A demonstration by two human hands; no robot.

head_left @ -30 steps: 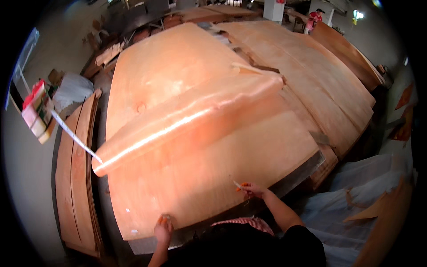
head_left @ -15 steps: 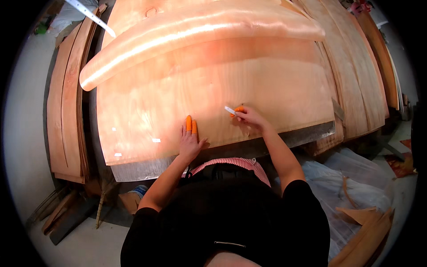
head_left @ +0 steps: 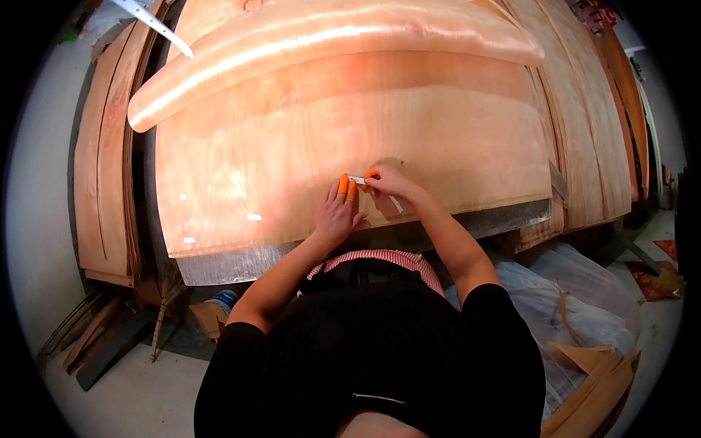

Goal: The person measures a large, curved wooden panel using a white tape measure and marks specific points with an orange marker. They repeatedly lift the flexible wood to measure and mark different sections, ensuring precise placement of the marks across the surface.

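The wood sheet's [head_left: 270,153] near edge runs just in front of the person, with a grey board [head_left: 234,270] jutting out beneath it. Both hands work inside that edge, near its middle; wood surface stretches from them to the left and right edges, while a rolled sheet [head_left: 328,36] bounds the room on the far side. Three white pieces [head_left: 254,217] lie toward the near left corner.

The left hand [head_left: 336,215] lies on the sheet, fingers extended, thumb out, gripping nothing; its orange-covered fingertips reach a white strip [head_left: 358,180]. The right hand [head_left: 389,182] is nearly closed, pinching that strip between thumb and fingers. Half a second ago the left hand rested well apart, farther left; now the two are close together.

The right hand's fingers hide part of the strip, and whether the white tail below them is the same strip is unclear. The upper picture edge cuts off the sheet's far part.
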